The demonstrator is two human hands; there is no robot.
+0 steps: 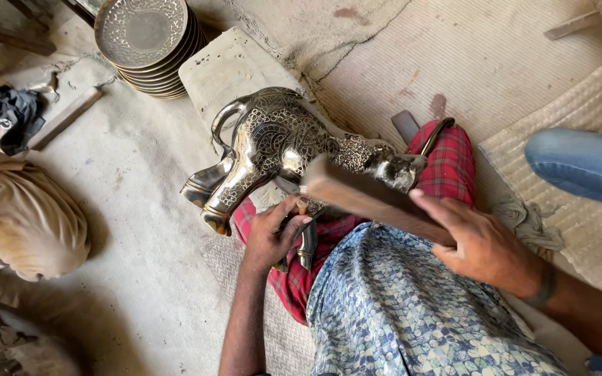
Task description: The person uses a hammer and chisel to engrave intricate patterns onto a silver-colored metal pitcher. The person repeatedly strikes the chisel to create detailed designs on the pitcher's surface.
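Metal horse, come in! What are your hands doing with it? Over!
Left hand pinches a small tool against the engraved metal horse lying across the lap. Right hand grips a wooden stick over it. Nothing blocking.

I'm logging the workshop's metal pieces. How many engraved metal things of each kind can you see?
Engraved metal animal figure, lying across the lap with the left hand at its leg: 1
Stack of engraved metal plates: 1 stack; the number of plates cannot be told exactly
Total: 2
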